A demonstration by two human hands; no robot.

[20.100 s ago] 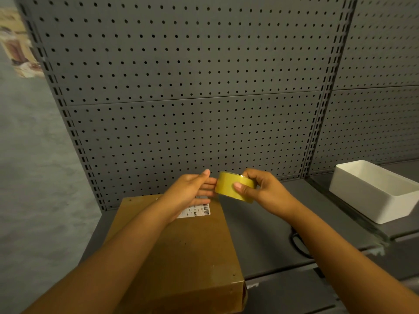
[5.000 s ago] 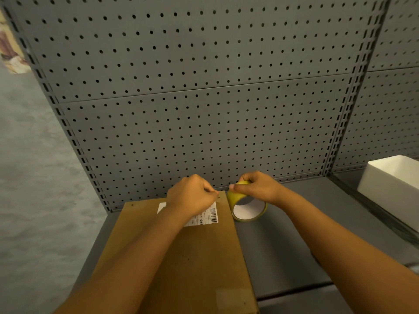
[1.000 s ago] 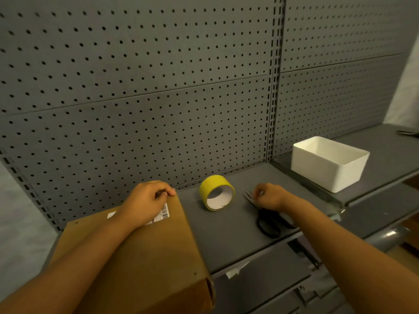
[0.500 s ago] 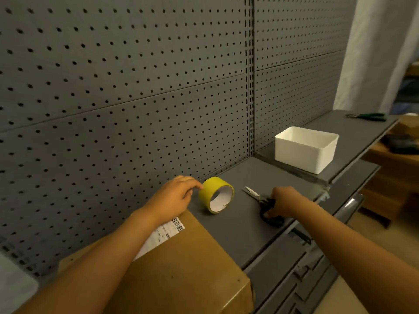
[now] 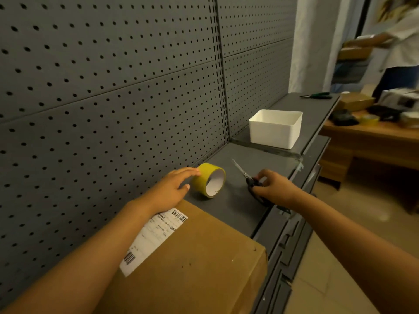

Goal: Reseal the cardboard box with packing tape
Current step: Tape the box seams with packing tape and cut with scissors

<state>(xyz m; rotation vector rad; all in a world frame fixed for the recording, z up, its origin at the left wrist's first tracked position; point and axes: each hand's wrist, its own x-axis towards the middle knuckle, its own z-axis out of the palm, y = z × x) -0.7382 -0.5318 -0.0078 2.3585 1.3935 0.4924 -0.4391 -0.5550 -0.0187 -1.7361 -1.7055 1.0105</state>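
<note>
**Changes: hands and tape roll**

Tape roll (image 5: 209, 180): formerly held by both hands above the box, now stands on edge on the shelf, centre frame.
Left hand (image 5: 170, 191): off the box label, fingers extended, touching the roll.
Right hand (image 5: 275, 186): released the roll; fingers now curled on the scissors (image 5: 249, 179), right of centre.
</note>
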